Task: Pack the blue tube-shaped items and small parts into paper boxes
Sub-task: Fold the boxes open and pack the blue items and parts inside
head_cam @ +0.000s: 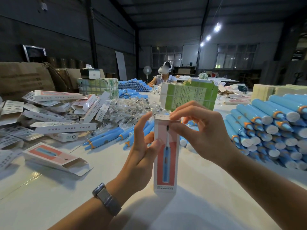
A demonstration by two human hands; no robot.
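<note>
Tabletop first: the broad white work table (191,205) carries everything, and on its right edge rises a big stacked pile of blue plastic tubes with orange collars and white caps (269,128), with more loose blue tubes (106,138) lying near the middle. To the left sprawls a heap of long white paper boxes (54,113), some flat and some folded, and one open-ended box with a red printed panel (54,156) lies alone nearer the person. Behind the hands sits a mound of small parts in clear plastic bags (126,107), then a green printed carton block (187,95); another person sits at the far end of the table.

Upright between the hands stands the narrow white paper box printed with a red panel and a blue tube picture (166,160), its lower end resting on or just above the table (contact is hard to judge). The left hand (142,155) wraps around the box's left side at mid-height, thumb on the front face, steadying it. The right hand (199,130) pinches the top flap (162,117) between thumb and fingertips, apparently folding it shut. Whether a tube is already inside cannot be seen.

To close well, the left hand should keep the box walls square without squeezing them in, while the right tucks the flap's tongue straight down inside the front wall, so the paper does not crease or catch on the contents
</note>
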